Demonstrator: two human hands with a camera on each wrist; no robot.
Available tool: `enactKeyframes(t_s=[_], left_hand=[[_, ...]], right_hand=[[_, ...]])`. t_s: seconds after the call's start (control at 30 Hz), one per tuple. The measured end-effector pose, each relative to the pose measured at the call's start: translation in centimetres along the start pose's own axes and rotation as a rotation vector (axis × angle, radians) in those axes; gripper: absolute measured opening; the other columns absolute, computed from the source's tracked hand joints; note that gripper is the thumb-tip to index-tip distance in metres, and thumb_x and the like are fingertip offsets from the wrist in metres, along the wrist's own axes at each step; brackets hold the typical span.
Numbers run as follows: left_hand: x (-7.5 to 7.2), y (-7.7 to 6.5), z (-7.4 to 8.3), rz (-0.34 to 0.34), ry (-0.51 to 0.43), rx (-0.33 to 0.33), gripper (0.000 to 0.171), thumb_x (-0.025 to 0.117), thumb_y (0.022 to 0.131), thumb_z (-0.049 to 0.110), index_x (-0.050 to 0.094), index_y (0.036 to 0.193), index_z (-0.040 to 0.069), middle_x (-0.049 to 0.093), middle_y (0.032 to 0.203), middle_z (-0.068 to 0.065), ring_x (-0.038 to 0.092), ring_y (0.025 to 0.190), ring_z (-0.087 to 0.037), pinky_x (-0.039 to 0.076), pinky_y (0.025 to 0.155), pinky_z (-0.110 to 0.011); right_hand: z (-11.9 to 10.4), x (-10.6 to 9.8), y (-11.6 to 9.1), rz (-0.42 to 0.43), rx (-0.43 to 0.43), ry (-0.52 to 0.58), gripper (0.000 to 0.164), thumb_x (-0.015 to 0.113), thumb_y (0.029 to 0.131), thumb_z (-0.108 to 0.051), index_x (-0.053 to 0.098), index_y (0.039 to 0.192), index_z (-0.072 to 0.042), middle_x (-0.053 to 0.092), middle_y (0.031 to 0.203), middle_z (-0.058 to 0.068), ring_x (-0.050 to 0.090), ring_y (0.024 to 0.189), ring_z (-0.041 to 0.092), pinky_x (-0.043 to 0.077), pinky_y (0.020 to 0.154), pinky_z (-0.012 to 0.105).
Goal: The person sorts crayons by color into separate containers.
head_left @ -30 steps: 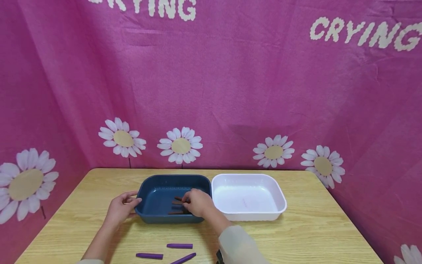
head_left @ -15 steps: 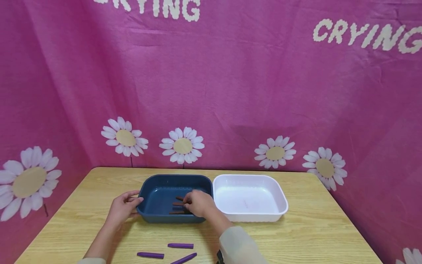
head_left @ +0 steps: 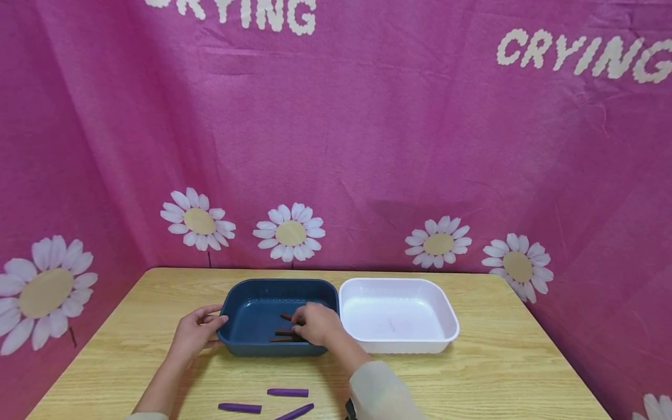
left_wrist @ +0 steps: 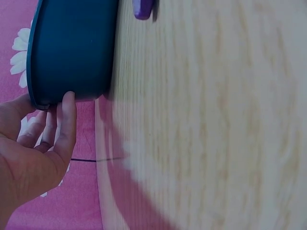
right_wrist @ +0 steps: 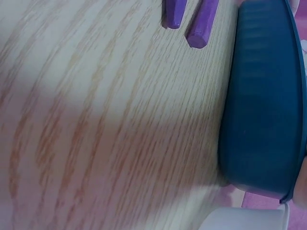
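My left hand [head_left: 192, 333] holds the left end of a dark blue tray [head_left: 252, 348], thumb at the rim and fingers against the outer wall. The left wrist view shows these fingers [left_wrist: 68, 112] touching the tray's end. Inside the tray, toward its right, my right hand [head_left: 316, 322] has its fingers curled down at the right ends of several thin brown crayons [head_left: 284, 333]. It pinches one of them; its fingertips are partly hidden. In the right wrist view only a sliver of the hand shows beside the tray wall [right_wrist: 261, 105].
A white tray [head_left: 396, 345] stands right beside the blue one. Three purple crayons [head_left: 287, 392] lie on the wooden table [head_left: 499, 373] near its front edge. A pink cloth with daisies hangs behind and at both sides.
One brown crayon has shifted toward the near side of the blue tray, closer to the nearest crayon. The left hand keeps its hold on the tray; both trays stay in place.
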State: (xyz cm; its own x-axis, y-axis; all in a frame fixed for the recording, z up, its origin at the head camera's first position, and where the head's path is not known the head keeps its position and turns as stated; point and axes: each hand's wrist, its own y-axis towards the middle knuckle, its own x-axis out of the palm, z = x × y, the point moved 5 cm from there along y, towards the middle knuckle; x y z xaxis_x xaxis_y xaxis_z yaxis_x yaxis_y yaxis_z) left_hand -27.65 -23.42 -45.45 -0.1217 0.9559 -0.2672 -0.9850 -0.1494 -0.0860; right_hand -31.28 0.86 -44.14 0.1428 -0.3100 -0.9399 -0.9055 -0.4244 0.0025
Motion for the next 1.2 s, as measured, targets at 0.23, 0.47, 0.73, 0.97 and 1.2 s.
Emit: enactKeyframes(t_s=[0.23, 0.47, 0.73, 0.97, 1.2], left_hand=[[0.0, -0.1, 0.1, 0.003, -0.008, -0.004, 0.047, 0.06, 0.09, 0.012, 0.046, 0.13, -0.008, 0.065, 0.097, -0.013, 0.067, 0.07, -0.014, 0.058, 0.063, -0.034], [0.0, 0.1, 0.0, -0.003, -0.033, 0.03, 0.049, 0.064, 0.088, 0.017, 0.049, 0.127, -0.008, 0.065, 0.091, -0.008, 0.067, 0.067, -0.015, 0.058, 0.06, -0.032], [-0.2, 0.4, -0.4, -0.024, -0.041, -0.002, 0.057, 0.067, 0.085, 0.024, 0.047, 0.13, -0.005, 0.066, 0.093, -0.009, 0.068, 0.069, -0.013, 0.058, 0.063, -0.033], [0.0, 0.2, 0.2, -0.009, -0.001, 0.014, 0.053, 0.064, 0.088, 0.02, 0.047, 0.129, -0.008, 0.066, 0.097, -0.016, 0.067, 0.069, -0.013, 0.058, 0.063, -0.035], [-0.1, 0.2, 0.0, -0.018, 0.036, -0.016, 0.05, 0.061, 0.091, 0.019, 0.045, 0.131, -0.006, 0.064, 0.102, -0.019, 0.068, 0.072, -0.016, 0.058, 0.066, -0.036]], right_hand=[[0.0, -0.1, 0.0, 0.037, -0.017, 0.009, 0.016, 0.066, 0.086, -0.03, 0.072, 0.099, -0.021, 0.066, 0.091, -0.006, 0.058, 0.083, 0.007, 0.05, 0.073, 0.025], [0.1, -0.7, -0.4, 0.106, -0.046, 0.139, 0.017, 0.066, 0.086, -0.028, 0.072, 0.099, -0.018, 0.063, 0.09, -0.004, 0.058, 0.084, 0.009, 0.05, 0.073, 0.025], [0.4, -2.0, -0.6, 0.18, -0.107, 0.387, 0.021, 0.063, 0.089, -0.022, 0.071, 0.103, -0.009, 0.063, 0.096, 0.004, 0.059, 0.078, 0.012, 0.05, 0.068, 0.022], [0.9, -3.5, -1.2, 0.196, -0.116, 0.465, 0.023, 0.063, 0.089, -0.024, 0.069, 0.105, -0.009, 0.064, 0.098, 0.006, 0.057, 0.078, 0.012, 0.047, 0.065, 0.02], [1.5, -5.6, -2.5, 0.241, -0.127, 0.503, 0.023, 0.066, 0.086, -0.025, 0.069, 0.106, -0.013, 0.065, 0.104, 0.006, 0.059, 0.086, 0.015, 0.049, 0.068, 0.021]])
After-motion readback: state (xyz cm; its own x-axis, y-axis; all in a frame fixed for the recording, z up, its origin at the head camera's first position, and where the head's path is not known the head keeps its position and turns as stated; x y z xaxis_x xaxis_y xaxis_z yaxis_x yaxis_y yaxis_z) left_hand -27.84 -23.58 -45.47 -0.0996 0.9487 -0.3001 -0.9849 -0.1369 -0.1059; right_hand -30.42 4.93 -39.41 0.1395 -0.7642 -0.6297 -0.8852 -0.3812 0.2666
